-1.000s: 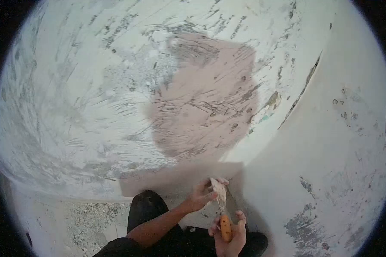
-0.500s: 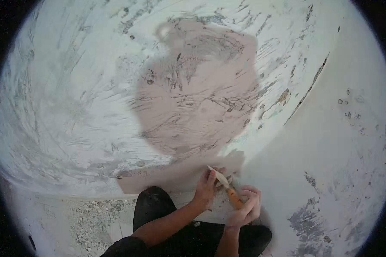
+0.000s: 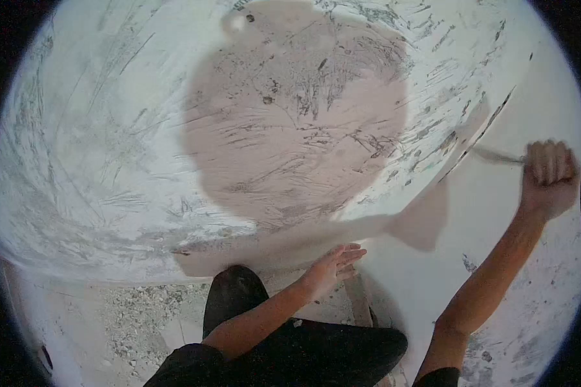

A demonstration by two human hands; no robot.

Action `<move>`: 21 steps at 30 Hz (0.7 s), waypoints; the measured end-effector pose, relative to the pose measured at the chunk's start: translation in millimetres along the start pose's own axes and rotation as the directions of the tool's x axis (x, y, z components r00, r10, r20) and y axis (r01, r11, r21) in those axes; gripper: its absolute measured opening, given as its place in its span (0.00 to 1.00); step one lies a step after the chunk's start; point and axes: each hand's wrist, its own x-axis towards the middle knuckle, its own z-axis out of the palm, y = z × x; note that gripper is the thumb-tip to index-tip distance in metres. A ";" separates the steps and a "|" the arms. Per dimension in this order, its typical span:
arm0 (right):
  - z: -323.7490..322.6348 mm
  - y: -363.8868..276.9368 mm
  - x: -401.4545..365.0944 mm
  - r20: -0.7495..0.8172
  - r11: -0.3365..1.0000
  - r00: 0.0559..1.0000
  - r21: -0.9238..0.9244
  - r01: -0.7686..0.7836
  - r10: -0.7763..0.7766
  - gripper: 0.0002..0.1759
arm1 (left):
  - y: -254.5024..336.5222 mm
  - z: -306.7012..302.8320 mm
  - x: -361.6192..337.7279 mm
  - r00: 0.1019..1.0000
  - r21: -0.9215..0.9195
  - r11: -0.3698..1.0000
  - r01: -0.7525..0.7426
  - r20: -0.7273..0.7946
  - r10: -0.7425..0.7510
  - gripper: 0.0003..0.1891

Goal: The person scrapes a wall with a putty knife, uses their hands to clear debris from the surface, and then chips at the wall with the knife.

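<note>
At the lower centre my left hand (image 3: 332, 267) is open and empty, its fingers stretched out toward the right, close to the pale plaster surface. Far to the right my right hand (image 3: 549, 177) is closed in a fist around a thin tool (image 3: 507, 157). The tool's narrow grey part sticks out to the left, over the smooth pale surface beside a dark crack (image 3: 490, 119). My fingers hide the handle.
A large, curved whitish surface (image 3: 135, 161) with dark scratches and pits fills the upper view, my shadow across it. White crumbs and debris (image 3: 148, 316) lie at the lower left. My dark-clothed knees (image 3: 239, 297) are below, near a wooden strip (image 3: 357, 297).
My right hand has moved up and far to the right with the tool. My left hand has let go of the tool's tip and opened. The view has shifted slightly.
</note>
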 end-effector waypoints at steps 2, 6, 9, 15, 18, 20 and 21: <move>-18.4 0.4 20.1 0.087 1.000 0.996 0.014 0.002 -0.003 0.20 | -1.2 -1.4 1.2 1.000 0.021 1.000 -0.014 -0.027 0.015 0.30; -29.7 43.1 14.7 -0.021 0.974 0.982 -0.122 -0.188 0.187 0.20 | -8.4 -5.1 -0.3 0.999 0.015 1.000 -0.014 0.039 0.014 0.25; -41.7 7.0 15.9 -0.033 0.994 0.993 0.001 -0.112 0.112 0.20 | -5.6 -4.8 3.8 1.000 0.038 0.999 -0.007 0.021 0.006 0.22; -37.3 54.6 11.0 0.196 0.991 0.976 0.072 -0.113 0.097 0.20 | -18.4 -10.6 2.4 0.998 -0.012 1.000 -0.016 0.067 0.016 0.20; -43.3 21.5 8.9 0.139 0.996 0.987 0.042 -0.082 0.076 0.20 | -3.7 1.7 -0.2 0.999 0.096 0.995 -0.022 0.036 0.019 0.21; -50.2 -6.7 13.7 0.137 0.995 0.987 0.073 0.071 -0.081 0.20 | -9.9 -1.2 1.1 0.999 0.074 0.997 -0.021 0.051 0.017 0.21; -60.0 -7.5 15.5 0.133 0.995 0.988 0.073 0.073 -0.082 0.20 | -10.5 -1.7 2.1 0.999 0.077 0.997 -0.018 0.051 0.014 0.21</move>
